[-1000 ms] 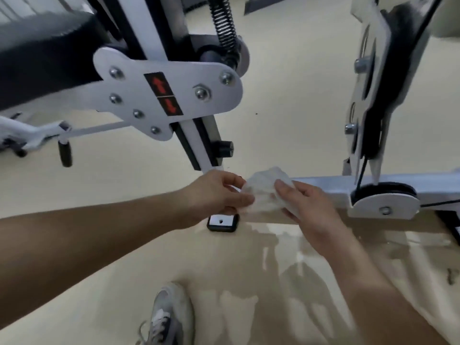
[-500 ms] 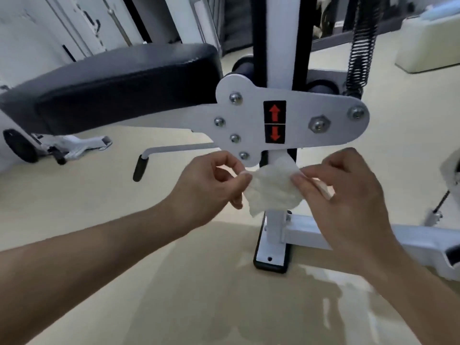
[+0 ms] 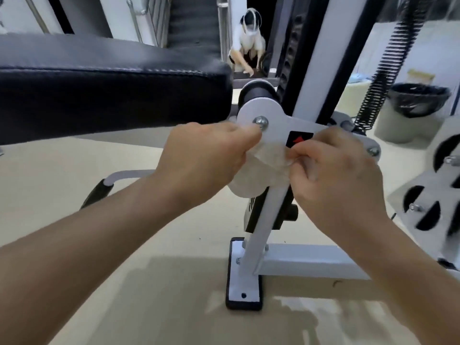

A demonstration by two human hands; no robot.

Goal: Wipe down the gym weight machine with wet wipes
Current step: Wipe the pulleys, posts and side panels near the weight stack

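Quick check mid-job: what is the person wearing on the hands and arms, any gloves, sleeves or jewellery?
Nothing is worn. The left hand and right hand have no gloves, and no ring, watch or wristband shows. Both forearms are uncovered to the frame edge, with no sleeve in view.

I see the bracket plate (image 3: 273, 120) fixed on the upright post (image 3: 321, 58). Both hands are just before it. The left hand (image 3: 206, 155) is at its left part and the right hand (image 3: 336, 175) at its right part. The wipe (image 3: 263, 168) is held between them, in front of the plate's lower part.

The pad (image 3: 99, 90) lies to the left of the plate, and a roller (image 3: 258, 92) is behind the plate's top. Below the pad, at the left, a handle (image 3: 99, 192) sticks out. The spring (image 3: 388, 66) runs up on the right of the post.

The post comes down to a foot plate (image 3: 245, 277) on the floor (image 3: 74, 158), and a base beam (image 3: 306, 263) goes from there to the right. At the far right stands a pulley plate (image 3: 438, 185), and behind it a bin (image 3: 418, 100). A person (image 3: 249, 43) crouches far behind the post.
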